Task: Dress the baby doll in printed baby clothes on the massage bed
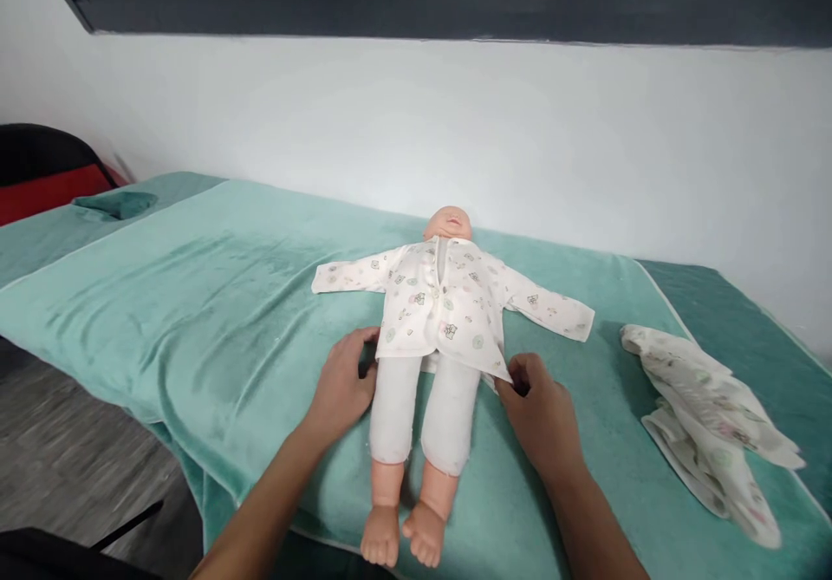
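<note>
A baby doll [448, 223] lies on its back, head toward the wall, in a white printed shirt [468, 320] with its sleeves spread out. The shirt is partly parted at the neck and closed lower down the front. White fabric [398, 402] covers the doll's legs to above the bare feet. Beside the doll's hip on the left, my left hand [344, 381] has thumb and index finger curved apart at the shirt's side edge; its fingertips are partly hidden. At the shirt's lower right corner, my right hand [539, 411] pinches the hem between thumb and fingers.
Green plush cloth [214, 303] covers the table, with a fold hanging over the front left edge. A crumpled printed baby garment [708, 415] lies at the right. Behind stand the white wall [325, 120] and a dark window frame [455, 8]. A black and red chair [52, 172] is at far left.
</note>
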Demonstrator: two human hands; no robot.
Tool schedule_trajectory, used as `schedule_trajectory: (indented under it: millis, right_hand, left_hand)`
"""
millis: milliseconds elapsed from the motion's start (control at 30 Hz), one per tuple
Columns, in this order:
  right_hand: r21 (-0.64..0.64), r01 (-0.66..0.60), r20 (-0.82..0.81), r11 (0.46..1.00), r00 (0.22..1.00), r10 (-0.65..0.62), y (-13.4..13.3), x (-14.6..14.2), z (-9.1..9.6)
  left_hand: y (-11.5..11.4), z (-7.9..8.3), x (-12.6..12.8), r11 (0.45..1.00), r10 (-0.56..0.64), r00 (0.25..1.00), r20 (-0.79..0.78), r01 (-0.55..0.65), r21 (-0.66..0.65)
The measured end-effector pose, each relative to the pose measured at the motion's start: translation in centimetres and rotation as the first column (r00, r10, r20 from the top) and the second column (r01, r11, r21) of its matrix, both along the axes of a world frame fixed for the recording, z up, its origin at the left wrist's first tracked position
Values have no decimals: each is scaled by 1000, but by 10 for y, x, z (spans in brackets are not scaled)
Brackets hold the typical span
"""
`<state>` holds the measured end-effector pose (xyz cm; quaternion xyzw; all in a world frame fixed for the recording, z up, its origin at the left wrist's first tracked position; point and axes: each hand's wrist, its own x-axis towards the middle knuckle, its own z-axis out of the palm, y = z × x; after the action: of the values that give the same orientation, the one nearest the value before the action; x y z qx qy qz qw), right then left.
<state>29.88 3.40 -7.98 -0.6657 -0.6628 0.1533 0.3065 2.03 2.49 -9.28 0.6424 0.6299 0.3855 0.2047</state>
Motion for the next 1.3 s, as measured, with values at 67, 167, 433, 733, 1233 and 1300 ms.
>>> schedule_trajectory:
  millis: [67,167,433,733,1233,1300]
  right_hand:
    - [-27,11,-17,1000,1000,-12,-1,-1,0]
    - [-64,22,-22,998,999,-23,-1,-6,0]
    - [-77,9,-33,997,999,-11,-1,-9,1]
    - [-40,10,-140,999,990,-16,-5,0,2]
    - [132,5,-130,991,991,12,-9,2,-8]
    - [153,-39,-176,987,982,66,-11,3,-9]
  left_hand:
    - [-6,2,2,1000,-6,1000,-4,6,-14]
    - [-5,2,4,1000,-4,999,-41,3,-24]
    - [4,-2,13,993,115,993,-41,-115,-6]
    - [-4,-9,11,978,205,970,133,-208,5]
    - [-5,-9,2,980,82,840,536,-165,109]
    - [-2,-7,2,982,91,808,582,-172,84]
